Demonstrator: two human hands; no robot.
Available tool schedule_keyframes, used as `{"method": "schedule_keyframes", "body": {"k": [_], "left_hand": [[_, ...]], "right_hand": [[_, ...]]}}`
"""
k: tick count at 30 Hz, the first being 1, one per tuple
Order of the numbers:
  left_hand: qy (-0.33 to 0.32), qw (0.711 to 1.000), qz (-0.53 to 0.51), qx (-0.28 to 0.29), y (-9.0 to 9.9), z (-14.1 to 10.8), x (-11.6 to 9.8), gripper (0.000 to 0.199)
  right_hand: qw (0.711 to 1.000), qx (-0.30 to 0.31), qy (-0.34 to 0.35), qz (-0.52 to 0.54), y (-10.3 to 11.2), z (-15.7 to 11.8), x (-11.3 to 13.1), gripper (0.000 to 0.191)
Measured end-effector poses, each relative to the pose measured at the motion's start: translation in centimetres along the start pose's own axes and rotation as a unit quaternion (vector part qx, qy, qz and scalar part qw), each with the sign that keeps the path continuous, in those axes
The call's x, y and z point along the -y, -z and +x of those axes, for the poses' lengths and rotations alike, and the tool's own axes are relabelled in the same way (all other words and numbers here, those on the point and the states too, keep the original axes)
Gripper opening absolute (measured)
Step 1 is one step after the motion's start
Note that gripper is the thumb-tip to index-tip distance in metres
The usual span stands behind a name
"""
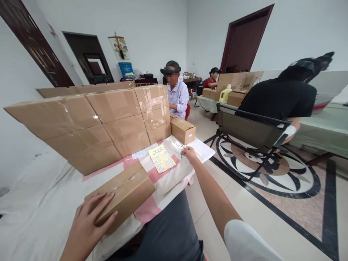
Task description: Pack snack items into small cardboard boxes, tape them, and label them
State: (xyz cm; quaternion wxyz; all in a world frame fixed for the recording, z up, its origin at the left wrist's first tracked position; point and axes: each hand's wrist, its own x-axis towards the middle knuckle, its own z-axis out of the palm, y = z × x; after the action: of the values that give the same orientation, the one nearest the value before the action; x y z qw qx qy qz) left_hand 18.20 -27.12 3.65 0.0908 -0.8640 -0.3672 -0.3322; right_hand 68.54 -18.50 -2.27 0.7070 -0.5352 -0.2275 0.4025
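My left hand [94, 214] spreads over the near end of a closed cardboard box [127, 195], with fingers on its top and the thumb against its side. Clear tape runs along the box's top seam. Farther right, my right hand [189, 153] is closed in a pinch at the near end of a small white tape dispenser [177, 146]. What lies between those fingertips is too small to make out. Between the box and the dispenser, a yellow sheet of blue-edged stickers [162, 159] lies flat on the cloth.
Stacked cardboard boxes [119, 123] form a wall along the table's far side. A smaller box [183, 130] stands beyond the dispenser, near white paper [205, 150]. A person in a light shirt [179, 96] sits opposite. Another in black [280, 96] sits on a chair [252, 127] at right.
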Motion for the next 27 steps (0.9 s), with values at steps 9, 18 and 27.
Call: {"method": "schedule_keyframes", "body": {"k": [9, 18, 27], "left_hand": [[-0.006, 0.999, 0.028, 0.024, 0.4, 0.3, 0.6, 0.047], [-0.009, 0.994, -0.042, -0.098, 6.7, 8.5, -8.6, 0.018], [0.071, 0.928, -0.364, -0.032, 7.1, 12.5, -13.9, 0.013]], "right_hand": [[0.993, 0.05, 0.053, 0.091, -1.7, -5.6, 2.1, 0.049], [0.929, 0.251, 0.184, 0.202, -8.6, -19.6, 9.3, 0.031], [0.862, 0.376, 0.323, 0.108, -11.0, -28.0, 10.4, 0.034]]}}
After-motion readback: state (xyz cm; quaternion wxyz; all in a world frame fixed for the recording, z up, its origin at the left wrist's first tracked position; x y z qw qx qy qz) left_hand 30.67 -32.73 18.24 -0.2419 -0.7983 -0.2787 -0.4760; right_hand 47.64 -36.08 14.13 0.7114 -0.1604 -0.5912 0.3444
